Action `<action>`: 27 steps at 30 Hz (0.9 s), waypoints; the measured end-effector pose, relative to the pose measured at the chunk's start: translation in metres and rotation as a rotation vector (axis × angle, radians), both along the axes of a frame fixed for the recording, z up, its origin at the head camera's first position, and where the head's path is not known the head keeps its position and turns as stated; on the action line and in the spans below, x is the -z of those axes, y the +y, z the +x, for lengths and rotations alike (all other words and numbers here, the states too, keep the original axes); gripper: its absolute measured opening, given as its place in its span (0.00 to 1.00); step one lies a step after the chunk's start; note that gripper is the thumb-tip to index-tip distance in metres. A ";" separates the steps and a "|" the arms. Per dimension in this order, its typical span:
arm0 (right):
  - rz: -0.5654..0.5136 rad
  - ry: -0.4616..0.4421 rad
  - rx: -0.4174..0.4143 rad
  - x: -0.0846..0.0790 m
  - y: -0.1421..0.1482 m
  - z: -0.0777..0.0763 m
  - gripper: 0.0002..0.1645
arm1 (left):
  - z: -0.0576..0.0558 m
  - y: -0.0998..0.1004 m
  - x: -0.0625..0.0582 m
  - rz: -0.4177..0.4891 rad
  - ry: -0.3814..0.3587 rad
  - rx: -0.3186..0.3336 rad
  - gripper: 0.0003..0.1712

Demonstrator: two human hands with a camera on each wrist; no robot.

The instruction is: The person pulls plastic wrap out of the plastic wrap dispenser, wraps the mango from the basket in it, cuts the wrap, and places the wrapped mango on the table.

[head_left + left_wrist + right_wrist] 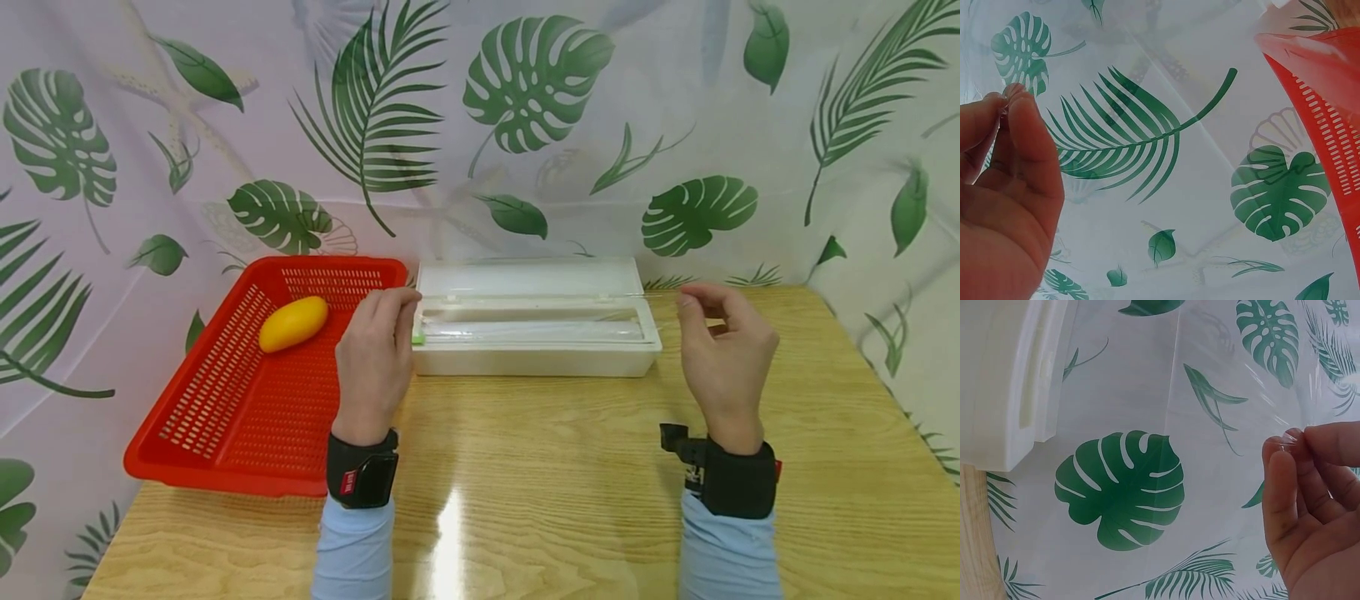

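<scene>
A white cling film dispenser box (534, 363) stands on the table with its lid (528, 277) folded back, and a roll of clear film (525, 331) lies inside. My left hand (375, 358) is at the box's left end, thumb and fingertips pinching the edge of the clear cling film. Beyond the right end, my right hand (727, 367) pinches the film too. In the right wrist view the film (1312, 394) shows as shiny streaks rising from the fingertips. Between the hands the sheet is nearly invisible in the head view.
A red perforated plastic basket (191, 367) sits at the left, close to my left forearm, with a yellow mango (294, 324) in it. A small green piece (417, 339) shows at the box's left end. Leaf-printed sheeting (540, 192) lines the back of the wooden table (540, 467).
</scene>
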State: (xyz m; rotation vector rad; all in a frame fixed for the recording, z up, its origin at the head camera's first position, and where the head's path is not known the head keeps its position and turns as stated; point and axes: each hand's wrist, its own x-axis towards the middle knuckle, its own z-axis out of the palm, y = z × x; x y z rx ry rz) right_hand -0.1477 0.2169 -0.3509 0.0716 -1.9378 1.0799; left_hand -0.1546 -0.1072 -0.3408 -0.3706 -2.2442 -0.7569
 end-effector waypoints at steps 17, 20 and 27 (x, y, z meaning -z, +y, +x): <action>-0.002 0.005 0.034 -0.004 -0.001 0.005 0.08 | 0.003 0.000 -0.004 -0.003 0.047 0.021 0.08; -0.002 0.018 0.034 -0.006 -0.001 0.006 0.08 | 0.004 0.000 -0.005 0.004 0.054 0.027 0.08; 0.022 0.067 0.006 -0.008 0.001 0.009 0.10 | 0.006 -0.001 -0.007 0.003 0.060 0.028 0.09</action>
